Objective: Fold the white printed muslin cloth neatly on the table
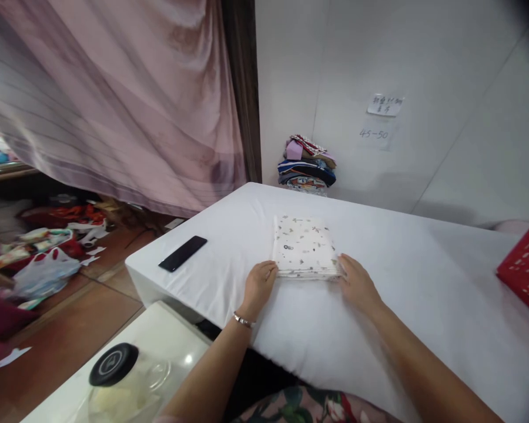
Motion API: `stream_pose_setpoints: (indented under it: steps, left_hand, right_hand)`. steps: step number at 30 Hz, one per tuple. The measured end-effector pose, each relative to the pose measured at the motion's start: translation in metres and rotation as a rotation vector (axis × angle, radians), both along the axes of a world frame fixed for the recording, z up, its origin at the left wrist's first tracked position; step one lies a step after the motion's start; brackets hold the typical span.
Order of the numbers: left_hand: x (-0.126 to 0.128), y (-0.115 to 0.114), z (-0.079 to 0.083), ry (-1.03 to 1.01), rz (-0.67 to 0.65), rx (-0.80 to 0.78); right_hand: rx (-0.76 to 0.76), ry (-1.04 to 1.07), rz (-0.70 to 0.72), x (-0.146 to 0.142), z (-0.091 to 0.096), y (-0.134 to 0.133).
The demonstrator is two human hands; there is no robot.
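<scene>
A white folded cloth (305, 244) with small scattered prints lies flat, in several layers, on the white-covered table (405, 282). My left hand (260, 284), with a bracelet at the wrist, pinches its near left corner. At the near right corner, my right hand (358, 284) has its thumb and fingers closed on the edge. The folded layers show along the near side between both hands. Parts of the fingertips are hidden at the cloth's edges.
A black phone (183, 253) lies on the table's left side. Folded clothes (307, 164) are piled by the wall at the back. A red plastic basket (526, 264) stands at the right edge. At lower left, a black-lidded container (114, 364) sits on a white surface (167, 329).
</scene>
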State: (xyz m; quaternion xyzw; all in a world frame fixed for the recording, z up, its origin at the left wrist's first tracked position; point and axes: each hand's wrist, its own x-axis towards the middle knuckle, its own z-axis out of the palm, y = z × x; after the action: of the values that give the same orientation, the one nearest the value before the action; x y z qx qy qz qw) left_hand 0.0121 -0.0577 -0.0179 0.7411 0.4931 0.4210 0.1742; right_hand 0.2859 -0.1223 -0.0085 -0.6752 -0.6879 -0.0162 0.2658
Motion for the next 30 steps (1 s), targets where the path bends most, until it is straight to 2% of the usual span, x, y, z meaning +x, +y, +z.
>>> stream_pose_setpoints:
  steps: [3, 7, 12, 16, 21, 25, 30]
  left_hand:
    - [0.003, 0.002, -0.003, -0.142, 0.024, -0.111]
    - [0.002, 0.006, -0.006, -0.261, 0.099, -0.272]
    - [-0.006, 0.008, -0.004, -0.331, 0.147, -0.409]
    - [-0.007, 0.001, 0.003, -0.256, 0.161, -0.502]
    - [-0.005, -0.007, 0.003, -0.182, 0.127, -0.454]
    - [-0.006, -0.006, 0.000, -0.188, 0.106, -0.437]
    - [-0.005, -0.005, -0.004, -0.184, 0.111, -0.432]
  right_hand:
    - [0.054, -0.077, 0.156, -0.015, 0.006, 0.005]
    - [-0.111, -0.188, 0.262, -0.024, 0.000, 0.010]
    - [-0.130, -0.199, 0.280, -0.018, -0.010, 0.009]
    - [-0.087, -0.114, 0.307, -0.031, 0.006, 0.015]
    - [-0.064, 0.054, 0.470, -0.077, 0.027, 0.040]
    - [-0.118, 0.051, 0.463, -0.107, 0.024, 0.060]
    - [-0.150, 0.018, 0.430, -0.116, 0.016, 0.072]
